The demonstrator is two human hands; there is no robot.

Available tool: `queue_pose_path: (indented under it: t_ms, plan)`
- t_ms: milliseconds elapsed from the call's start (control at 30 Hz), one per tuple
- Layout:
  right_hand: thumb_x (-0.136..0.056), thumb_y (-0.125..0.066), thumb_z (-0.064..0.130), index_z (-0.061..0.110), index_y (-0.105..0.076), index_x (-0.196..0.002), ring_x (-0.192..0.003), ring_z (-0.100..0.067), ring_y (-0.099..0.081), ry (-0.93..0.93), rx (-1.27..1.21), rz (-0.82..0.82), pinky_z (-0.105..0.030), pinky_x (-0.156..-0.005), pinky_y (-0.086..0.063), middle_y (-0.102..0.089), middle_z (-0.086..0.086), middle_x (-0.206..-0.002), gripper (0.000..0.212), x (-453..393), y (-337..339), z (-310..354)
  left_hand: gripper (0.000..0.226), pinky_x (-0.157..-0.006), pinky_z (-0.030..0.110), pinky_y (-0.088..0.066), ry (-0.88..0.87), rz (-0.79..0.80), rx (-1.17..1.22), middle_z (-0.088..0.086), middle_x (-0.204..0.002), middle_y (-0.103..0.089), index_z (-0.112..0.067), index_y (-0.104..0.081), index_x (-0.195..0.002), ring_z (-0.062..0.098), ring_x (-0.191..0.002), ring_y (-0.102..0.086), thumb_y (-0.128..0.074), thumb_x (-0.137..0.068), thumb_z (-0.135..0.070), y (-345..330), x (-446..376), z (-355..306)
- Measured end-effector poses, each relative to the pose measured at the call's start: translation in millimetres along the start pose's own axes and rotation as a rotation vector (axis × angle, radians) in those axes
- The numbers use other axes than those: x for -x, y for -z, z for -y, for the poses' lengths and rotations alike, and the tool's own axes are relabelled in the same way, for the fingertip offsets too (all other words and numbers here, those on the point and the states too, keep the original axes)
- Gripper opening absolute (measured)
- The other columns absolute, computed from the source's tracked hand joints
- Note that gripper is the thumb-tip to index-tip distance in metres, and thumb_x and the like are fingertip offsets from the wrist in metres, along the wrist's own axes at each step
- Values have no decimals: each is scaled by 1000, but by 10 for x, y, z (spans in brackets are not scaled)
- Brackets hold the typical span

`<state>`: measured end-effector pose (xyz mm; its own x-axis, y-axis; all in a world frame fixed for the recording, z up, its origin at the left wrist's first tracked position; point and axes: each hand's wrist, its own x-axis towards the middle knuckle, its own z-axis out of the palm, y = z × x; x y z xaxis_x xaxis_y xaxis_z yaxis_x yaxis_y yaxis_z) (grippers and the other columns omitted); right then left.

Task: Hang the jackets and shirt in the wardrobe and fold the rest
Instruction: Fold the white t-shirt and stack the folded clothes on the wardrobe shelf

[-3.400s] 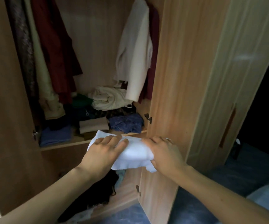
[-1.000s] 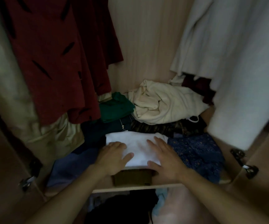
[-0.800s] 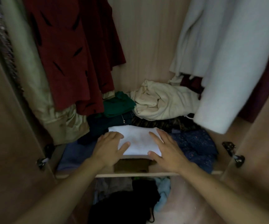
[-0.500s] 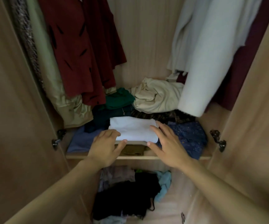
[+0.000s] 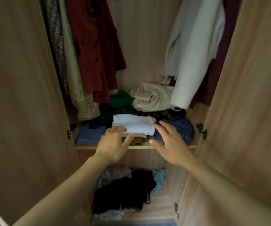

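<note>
A folded white garment point(image 5: 134, 123) lies on a folded tan one point(image 5: 138, 139) on the wardrobe shelf point(image 5: 141, 146). My left hand point(image 5: 113, 144) hovers at its front left corner, fingers relaxed, fingertips just touching the cloth. My right hand point(image 5: 169, 142) is spread flat in the air in front of the garment's right end, holding nothing. Above hang a dark red shirt point(image 5: 95, 46), a beige garment point(image 5: 76, 79) and a white jacket point(image 5: 195, 46).
A crumpled cream garment point(image 5: 151, 97), a green folded piece point(image 5: 120, 99) and blue clothes point(image 5: 178, 128) crowd the shelf. Black and pale clothes point(image 5: 128, 191) lie heaped on the wardrobe floor. Open wooden doors point(image 5: 20, 95) stand on both sides.
I carried the white folded garment to the shelf and laid it on the tan stack. Both hands have since slid back off it toward me, and my view has pulled away.
</note>
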<state>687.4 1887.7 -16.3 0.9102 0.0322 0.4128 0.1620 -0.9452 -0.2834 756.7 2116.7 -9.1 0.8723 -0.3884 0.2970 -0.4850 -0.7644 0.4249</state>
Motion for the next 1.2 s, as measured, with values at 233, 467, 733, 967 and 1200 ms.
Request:
queue_pose_path:
  t_ms: [233,467,733,967,1200]
  plan:
    - [-97,-45,55,29,-24,-155,-150,-21,-11,-92,-24,36,-44,-120,-18,-15,-1,-164,66,671,204,250,49,-100,48,-42,-21,-1,92,5,-133,-54,-18,-54,-133,29,-124,-45,-41,-101,-52,69,484,-110]
    - [-98,-44,54,24,-24,-155,-150,-19,-15,-148,10,-17,-38,-121,-18,-18,-5,-163,68,1165,640,-44,44,-100,44,-40,-93,32,50,1,-132,-55,-22,-55,-127,26,-124,-45,-42,-100,-53,-155,689,-657]
    - [-97,-50,49,21,-30,-153,-147,-15,-22,-86,-42,-107,-40,-120,-25,-27,-4,-159,65,1611,1262,-651,46,-97,43,-41,-217,17,94,2,-129,-55,-19,-54,-130,25,-121,-46,-45,-99,-52,-535,522,-1743]
    - [-96,-57,30,11,-44,-145,-142,-16,-33,98,-38,-431,-30,-120,-22,-43,-5,-149,54,1829,1959,-1142,46,-101,44,-40,-309,102,97,-1,-132,-54,-22,-51,-134,23,-121,-47,-48,-98,-51,-1019,479,-2536]
    - [-90,-65,18,10,-40,-148,-152,-32,-8,127,135,-636,-48,-123,-10,-16,-18,-162,64,1880,2298,-1638,42,-99,44,-42,-349,75,108,-4,-127,-55,-24,-53,-130,20,-117,-48,-50,-97,-50,-1097,452,-3008]
